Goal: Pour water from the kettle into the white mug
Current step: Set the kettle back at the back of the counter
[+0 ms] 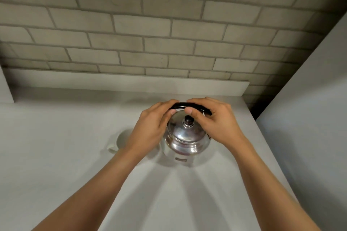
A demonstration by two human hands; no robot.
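Both hands, left hand (150,127) and right hand (216,120), grip one shiny steel kettle's (185,137) black handle (179,106); one white mug (122,139) sits just beside it.

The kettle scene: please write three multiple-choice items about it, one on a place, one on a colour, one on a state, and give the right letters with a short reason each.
1. Where is the white mug relative to the kettle?
A. to its left, partly behind the left hand
B. to its right
C. on top of its lid

2. What colour is the kettle handle?
A. white
B. black
C. red

3. How is the handle held?
A. by no hand
B. by the right hand only
C. by both hands

Answers:
1 A, only the mug's rim and ear show left of the left wrist.
2 B, the arched bar above the shiny lid is black.
3 C, fingers of both hands curl over the bar.
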